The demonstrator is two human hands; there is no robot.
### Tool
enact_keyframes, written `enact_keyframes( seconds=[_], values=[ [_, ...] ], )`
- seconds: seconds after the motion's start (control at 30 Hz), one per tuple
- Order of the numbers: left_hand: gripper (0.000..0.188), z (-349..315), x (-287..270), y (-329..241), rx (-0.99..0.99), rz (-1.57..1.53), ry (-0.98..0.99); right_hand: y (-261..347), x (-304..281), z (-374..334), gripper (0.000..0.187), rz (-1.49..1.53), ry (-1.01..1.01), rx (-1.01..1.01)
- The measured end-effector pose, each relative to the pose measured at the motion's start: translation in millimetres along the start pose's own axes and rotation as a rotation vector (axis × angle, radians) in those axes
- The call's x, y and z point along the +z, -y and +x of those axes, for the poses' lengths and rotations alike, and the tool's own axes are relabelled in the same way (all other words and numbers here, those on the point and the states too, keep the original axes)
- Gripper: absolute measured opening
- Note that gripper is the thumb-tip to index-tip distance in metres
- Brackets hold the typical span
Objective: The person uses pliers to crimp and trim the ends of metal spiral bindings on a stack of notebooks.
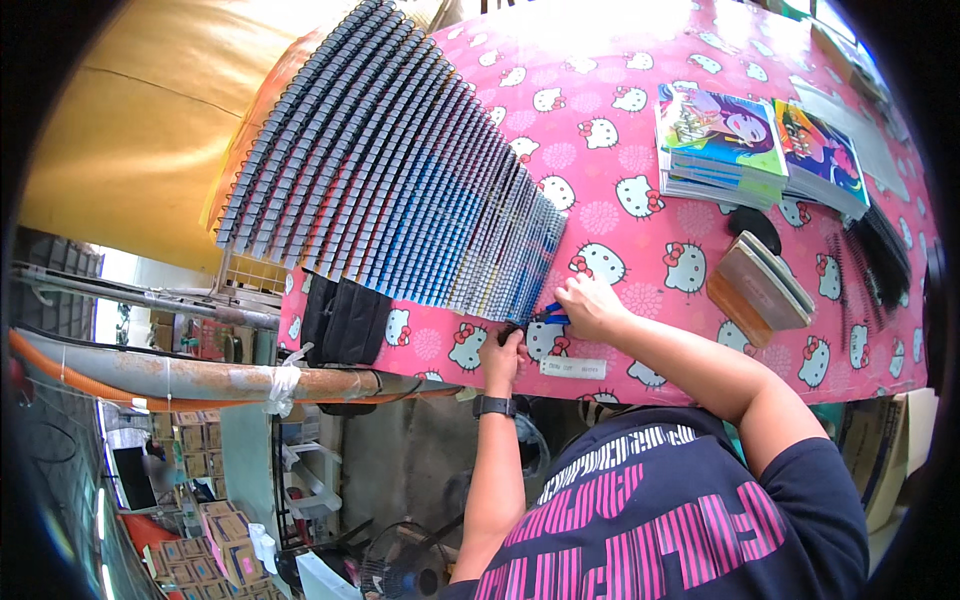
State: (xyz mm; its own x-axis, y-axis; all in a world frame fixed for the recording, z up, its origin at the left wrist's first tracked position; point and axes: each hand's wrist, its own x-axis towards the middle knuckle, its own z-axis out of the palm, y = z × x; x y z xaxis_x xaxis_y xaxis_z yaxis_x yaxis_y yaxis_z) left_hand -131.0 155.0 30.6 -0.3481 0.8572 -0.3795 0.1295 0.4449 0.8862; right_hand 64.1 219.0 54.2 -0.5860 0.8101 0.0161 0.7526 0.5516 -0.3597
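Note:
A long fanned row of spiral-bound books (400, 190) lies across the pink table cover (690, 330), coil spines facing up. At its near right end is my left hand (500, 352), thumb and fingers closed around a small dark bit I cannot make out. My right hand (592, 303) grips blue-handled pliers (553, 314), their tip pointing toward my left fingertips beside the last book. The jaws are too small to read. A white printed strip (574, 369) lies flat just below the pliers.
Two stacks of colourful books (722, 140) (822, 155) stand at the far right. Closer are a wooden block-like holder (760, 290), a dark round object (755, 228) and black coils (880, 255). A rusty pipe (220, 380) runs along the left, above cartons (195, 445) and a fan (405, 570).

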Motion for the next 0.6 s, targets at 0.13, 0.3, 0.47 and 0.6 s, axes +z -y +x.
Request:
enact_keyframes(
  seconds=[0.13, 0.3, 0.47, 0.6],
  values=[
    [0.015, -3, 1, 1, 0.056, 0.087, -0.021, 6, 0, 6, 0.042, -0.129, 0.014, -0.01],
    [0.017, -1, 0, 13, 0.132, 0.072, -0.071, 10, -7, 5, 0.036, -0.127, 0.068, 0.003],
    [0.019, -1, 2, 12, 0.142, 0.077, -0.082, 15, -6, 2, 0.038, -0.129, 0.104, 0.019],
    [0.02, -5, 4, 5, 0.159, 0.082, -0.085, 15, 0, 7, 0.037, -0.128, 0.049, -0.004]
  ],
)
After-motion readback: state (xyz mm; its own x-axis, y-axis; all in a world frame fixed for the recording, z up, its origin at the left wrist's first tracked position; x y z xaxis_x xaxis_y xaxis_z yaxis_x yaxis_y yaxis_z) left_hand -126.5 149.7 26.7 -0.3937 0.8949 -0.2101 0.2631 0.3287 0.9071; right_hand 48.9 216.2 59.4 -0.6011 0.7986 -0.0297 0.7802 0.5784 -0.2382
